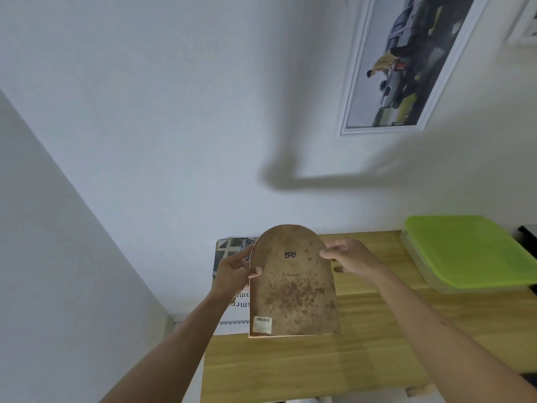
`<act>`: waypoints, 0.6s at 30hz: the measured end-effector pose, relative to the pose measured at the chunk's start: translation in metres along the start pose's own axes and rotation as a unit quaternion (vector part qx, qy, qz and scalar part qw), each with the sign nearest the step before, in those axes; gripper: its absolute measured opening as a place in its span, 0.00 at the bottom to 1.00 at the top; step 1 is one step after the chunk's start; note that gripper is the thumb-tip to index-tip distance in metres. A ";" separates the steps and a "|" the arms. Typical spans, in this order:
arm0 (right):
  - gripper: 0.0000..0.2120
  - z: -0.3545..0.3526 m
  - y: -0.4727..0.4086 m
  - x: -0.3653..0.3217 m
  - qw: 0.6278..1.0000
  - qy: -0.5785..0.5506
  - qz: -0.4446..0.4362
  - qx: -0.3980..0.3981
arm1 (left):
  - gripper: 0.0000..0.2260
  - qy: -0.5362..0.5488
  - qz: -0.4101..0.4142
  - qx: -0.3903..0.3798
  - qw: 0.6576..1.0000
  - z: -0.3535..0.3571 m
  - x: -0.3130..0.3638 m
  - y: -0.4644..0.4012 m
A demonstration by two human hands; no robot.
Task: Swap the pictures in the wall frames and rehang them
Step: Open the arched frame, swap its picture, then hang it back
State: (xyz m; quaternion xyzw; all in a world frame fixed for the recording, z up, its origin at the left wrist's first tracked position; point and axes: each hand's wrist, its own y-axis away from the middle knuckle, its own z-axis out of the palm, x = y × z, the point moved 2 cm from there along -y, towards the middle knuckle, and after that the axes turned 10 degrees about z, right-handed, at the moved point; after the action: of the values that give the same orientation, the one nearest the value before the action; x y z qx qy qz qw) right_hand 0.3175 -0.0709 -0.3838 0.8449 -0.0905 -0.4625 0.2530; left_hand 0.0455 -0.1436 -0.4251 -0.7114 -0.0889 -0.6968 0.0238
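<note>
While the brown arch-topped picture frame [293,286] stands with its stained back toward the camera, its straight lower edge rests on the light wooden worktop [319,370]. The left hand [234,271] grips the frame's left edge, thumb curled onto the backing. The right hand [350,257] pinches the upper right curve of the arch with bent fingers.

Behind the frame, partly hidden by it and by the left hand, a printed picture sheet [229,315] lies at the worktop's left end — it shows a dark-and-light pattern at the top and some upside-down black letters lower down, too covered to read. To the right, well apart from the frame, sits a shallow clear container with a lime-green lid [465,251]. On the white wall [174,112] above hangs a white rectangular frame holding a photograph of vehicles [404,65].

A small black metal hanger [290,254] is fixed near the top of the backing, and a white barcode sticker [263,325] sits at its lower left corner — the print is too small to read.
</note>
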 end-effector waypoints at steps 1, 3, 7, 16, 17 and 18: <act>0.14 0.000 0.000 0.009 0.999 -0.033 0.019 -0.012 | 0.25 0.008 -0.007 0.003 1.000 0.002 0.000 0.000; 0.12 0.001 -0.001 0.025 0.997 -0.063 0.026 -0.028 | 0.27 0.018 -0.019 0.007 1.000 0.007 -0.001 -0.003; 0.11 -0.008 -0.002 0.044 0.996 -0.078 0.029 -0.014 | 0.29 0.028 -0.044 0.024 0.998 0.025 -0.008 -0.016; 0.07 -0.061 -0.038 0.084 0.979 -0.170 0.102 -0.036 | 0.24 0.035 -0.099 0.006 0.994 0.096 -0.014 -0.035; 0.07 -0.069 -0.043 0.087 0.976 -0.182 0.114 -0.036 | 0.24 0.035 -0.107 -0.023 0.993 0.102 -0.017 -0.035; 0.06 -0.077 -0.049 0.090 0.973 -0.189 0.123 -0.039 | 0.26 0.031 -0.116 -0.050 0.992 0.108 -0.020 -0.036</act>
State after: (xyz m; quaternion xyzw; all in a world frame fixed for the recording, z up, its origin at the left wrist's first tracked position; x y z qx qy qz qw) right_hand 0.4271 -0.0371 -0.4415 0.7141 -0.2217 -0.5826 0.3185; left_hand 0.1461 -0.0932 -0.4510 -0.6746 -0.1352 -0.7201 -0.0898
